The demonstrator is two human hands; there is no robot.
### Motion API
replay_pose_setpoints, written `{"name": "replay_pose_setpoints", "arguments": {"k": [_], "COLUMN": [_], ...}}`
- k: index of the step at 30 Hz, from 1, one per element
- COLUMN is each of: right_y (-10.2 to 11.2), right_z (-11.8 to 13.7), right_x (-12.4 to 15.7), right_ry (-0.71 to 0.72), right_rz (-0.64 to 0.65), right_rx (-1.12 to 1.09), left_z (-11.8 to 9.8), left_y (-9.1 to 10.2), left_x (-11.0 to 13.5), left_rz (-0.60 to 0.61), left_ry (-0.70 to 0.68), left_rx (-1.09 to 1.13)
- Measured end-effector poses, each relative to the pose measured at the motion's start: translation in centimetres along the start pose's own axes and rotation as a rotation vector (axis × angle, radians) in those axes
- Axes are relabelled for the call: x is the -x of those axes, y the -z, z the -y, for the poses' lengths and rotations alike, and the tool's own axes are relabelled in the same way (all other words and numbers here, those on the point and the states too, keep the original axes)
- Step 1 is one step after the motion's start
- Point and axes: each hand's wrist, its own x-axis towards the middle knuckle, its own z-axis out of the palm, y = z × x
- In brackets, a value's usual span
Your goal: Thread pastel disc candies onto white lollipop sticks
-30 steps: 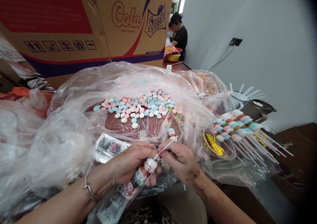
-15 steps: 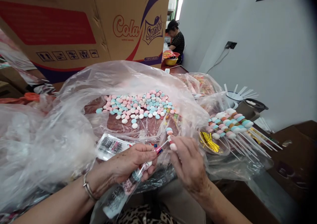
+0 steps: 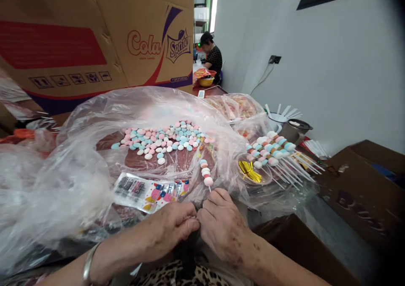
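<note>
Your left hand [image 3: 175, 223] and right hand [image 3: 223, 223] meet at the near side, fingers curled in; whether they clamp anything I cannot tell, since they block the view. Just beyond your right hand lies a candy skewer [image 3: 206, 173], most of its stick [image 3: 209, 189] out of sight. Printed packets [image 3: 136, 192] overlap to its left, too bunched to count. The far carton [image 3: 110, 37] is cut off above.

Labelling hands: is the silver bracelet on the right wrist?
No, the bracelet is on the left wrist; the right wrist is bare.
</note>
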Motion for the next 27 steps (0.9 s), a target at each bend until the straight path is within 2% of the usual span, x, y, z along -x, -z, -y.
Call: {"name": "replay_pose_setpoints", "arguments": {"k": [2,5,7,9,10,12,14,17,20,23,27], "right_y": [0.0,1.2,2.8,4.7,5.6,7.1,7.7,7.1,5.7,5.1,6.2], "right_z": [0.0,-0.4,-1.5,-3.6,-5.1,-8.6,-12.0,-15.8,-17.4,-18.0,-18.1], "right_x": [0.1,-0.3,-0.6,-0.5,-0.2,0.4,1.1,1.7,1.8,1.9,2.1], "right_ry": [-0.068,-0.138,-0.17,-0.251,-0.332,-0.413,-0.492,-0.505,-0.45,-0.406,-0.418], "right_rz": [-0.003,0.051,0.102,0.109,0.071,0.036,0.233,0.572,0.733,0.779,0.801], "right_rx": [-0.077,-0.183,-0.275,-0.337,-0.316,-0.13,0.092,0.307,0.401,0.419,0.413], "left_z": [0.4,1.3,1.6,1.6,1.4,1.0,0.6,0.2,0.0,0.1,0.1], "left_y": [-0.7,-1.4,-1.3,-0.8,-0.4,0.3,0.9,1.5,2.1,2.7,2.9], "left_x": [0.0,-0.4,-0.6,-0.7,-0.7,-0.7,-0.7,-1.2,-1.6,-1.9,-1.9], "left_rz": [-0.167,-0.309,-0.364,-0.375,-0.361,-0.313,-0.279,-0.292,-0.346,-0.365,-0.358], "left_ry": [-0.182,-0.455,-0.51,-0.413,-0.33,-0.159,-0.051,0.023,0.087,0.123,0.193], "left_rx": [-0.241,-0.47,-0.495,-0.363,-0.258,-0.013,0.248,0.531,0.605,0.619,0.639]}}
